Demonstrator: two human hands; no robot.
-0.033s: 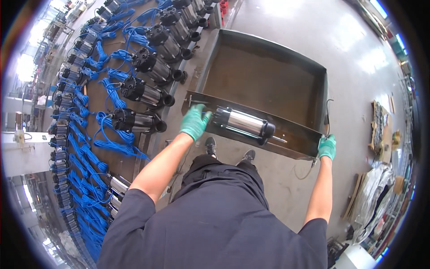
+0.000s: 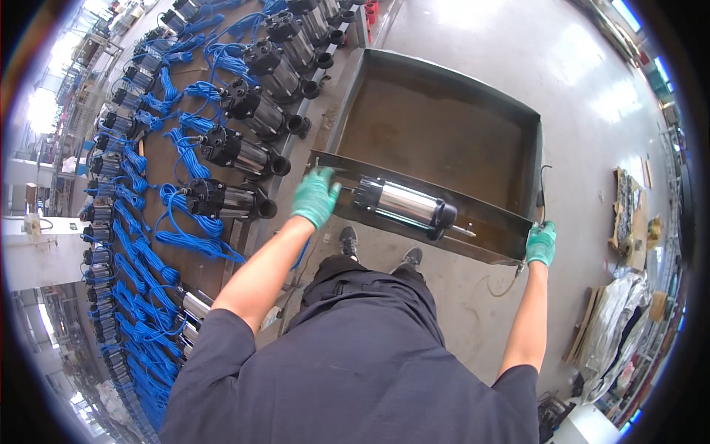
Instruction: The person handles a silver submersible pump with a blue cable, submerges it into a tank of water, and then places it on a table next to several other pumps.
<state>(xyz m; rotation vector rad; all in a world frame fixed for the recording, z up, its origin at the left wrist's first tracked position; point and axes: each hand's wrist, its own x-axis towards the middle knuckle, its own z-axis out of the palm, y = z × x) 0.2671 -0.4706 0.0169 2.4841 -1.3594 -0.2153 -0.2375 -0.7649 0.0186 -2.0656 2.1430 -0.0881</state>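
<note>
A silver pump with black ends lies on its side in the narrow front trough of a dark metal tank. My left hand, in a green glove, is by the trough's left end, beside the pump's black end. Its fingers are curled, and a blue cable emerges below its wrist; the grip itself is partly hidden. At the tank's right front corner, my gloved right hand is closed around a small fitting, mostly covered by the glove. A thin hose hangs below it. A metal rod lies at the pump's right end.
Several similar pumps stand in rows on the left, with coiled blue cables between them. Brown water stands in the tank's large rear compartment. Plastic-wrapped material and a pallet lie to the right on the grey floor.
My left hand has shifted slightly left and up, away from the pump. More blue cable shows below its wrist. My right hand stays at the tank's corner, and the pump has hardly moved.
</note>
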